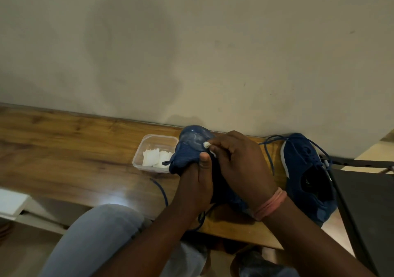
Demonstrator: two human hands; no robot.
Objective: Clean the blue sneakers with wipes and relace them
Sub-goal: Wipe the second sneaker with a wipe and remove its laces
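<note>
no readable text, labels or numbers

Both hands meet at the lower middle of the frame, forearms rising from the bottom edge.

The left hand (pixel 195 188) comes up from the lower centre, its thumb upright and pressed against a blue sneaker (pixel 190 149) that it grips from below. The right hand (pixel 241 166) lies just right of it, knuckles up, its fingers (pixel 215 145) curled and pinching a small rolled wipe (pixel 206 144) against the sneaker's toe. A pink band (pixel 269 204) circles the right wrist. A grey-clad knee (pixel 100 234) shows at lower left.
</note>
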